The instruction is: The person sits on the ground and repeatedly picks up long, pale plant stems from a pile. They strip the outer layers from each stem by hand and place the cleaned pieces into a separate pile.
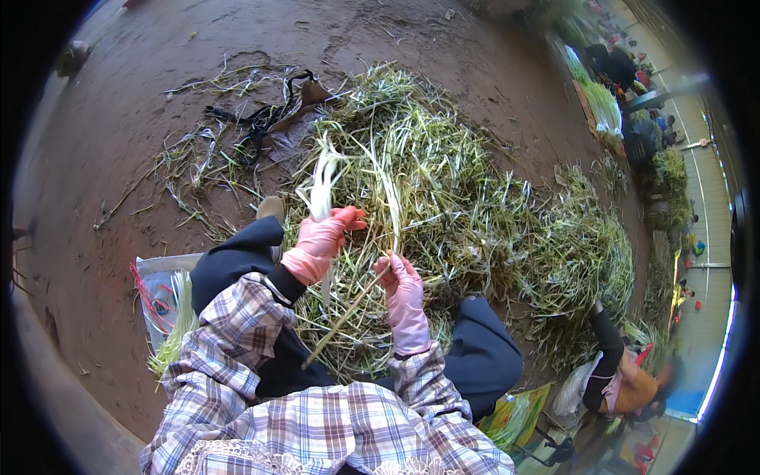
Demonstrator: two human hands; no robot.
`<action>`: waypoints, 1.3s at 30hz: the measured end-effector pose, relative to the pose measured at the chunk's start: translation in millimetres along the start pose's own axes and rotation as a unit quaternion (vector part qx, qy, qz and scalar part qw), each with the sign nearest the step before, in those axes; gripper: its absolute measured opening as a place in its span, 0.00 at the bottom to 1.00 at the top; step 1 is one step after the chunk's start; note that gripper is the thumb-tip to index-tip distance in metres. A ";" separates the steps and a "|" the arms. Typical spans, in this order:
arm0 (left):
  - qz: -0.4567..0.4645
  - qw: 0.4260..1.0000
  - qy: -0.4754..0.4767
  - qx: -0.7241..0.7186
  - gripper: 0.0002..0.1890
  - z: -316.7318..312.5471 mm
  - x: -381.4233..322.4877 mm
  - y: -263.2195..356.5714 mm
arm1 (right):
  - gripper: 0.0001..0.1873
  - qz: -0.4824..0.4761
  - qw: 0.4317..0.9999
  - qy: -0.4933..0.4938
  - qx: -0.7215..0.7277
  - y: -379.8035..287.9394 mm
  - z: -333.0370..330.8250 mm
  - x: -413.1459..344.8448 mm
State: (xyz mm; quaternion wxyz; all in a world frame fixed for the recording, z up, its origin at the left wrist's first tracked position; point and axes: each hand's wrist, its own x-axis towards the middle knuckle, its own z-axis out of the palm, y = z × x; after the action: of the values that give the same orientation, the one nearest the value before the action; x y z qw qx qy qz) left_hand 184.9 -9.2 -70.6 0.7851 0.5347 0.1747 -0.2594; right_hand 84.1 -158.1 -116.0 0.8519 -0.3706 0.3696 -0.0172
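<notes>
Both my hands wear pink rubber gloves. My left hand (pixel 321 240) is closed around a bundle of pale plant stalks (pixel 323 184), whose white ends point away from me. To its right and a little nearer me, my right hand (pixel 404 285) pinches a thin plant stem (pixel 344 325) between thumb and fingers. That brownish stem slants down to the left, towards my lap. Pale strands rise beyond my right fingertips. Beneath and beyond both hands lies a large heap of green and yellowish plant stalks (pixel 451 160).
A brown cloth with black straps (pixel 297 113) lies beyond the heap. At left, green-white stalks (pixel 181 309) and red strips (pixel 145 294) rest on a pale sheet (pixel 154 267). More stalks lie on a yellow-green sheet (pixel 534 398) at lower right. Another person (pixel 623 368) sits at right.
</notes>
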 end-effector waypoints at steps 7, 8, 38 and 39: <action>-0.094 0.994 -0.054 0.007 0.13 -0.6 -5.4 -13.5 | 0.11 -0.010 0.988 -0.139 -0.064 6.8 -2.1 -8.6; -0.100 0.994 -0.042 0.026 0.13 0.2 -5.4 -11.3 | 0.12 -0.031 0.982 -0.174 -0.063 5.2 2.6 -11.3; 0.054 0.981 0.059 -0.179 0.10 -57.8 36.4 51.3 | 0.09 -0.527 0.599 -0.155 -0.583 -64.3 -12.0 23.8; 0.083 0.974 0.095 -0.188 0.09 -63.3 36.6 59.0 | 0.09 -0.567 0.540 -0.139 -0.607 -74.0 -37.1 34.2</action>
State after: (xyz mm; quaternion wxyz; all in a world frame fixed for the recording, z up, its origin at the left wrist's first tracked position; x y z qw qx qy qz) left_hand 249.5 59.0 -69.9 0.8702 0.4121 0.2491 -0.1044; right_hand 103.2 -245.1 -106.2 0.2761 -0.9290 -0.1181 -0.2163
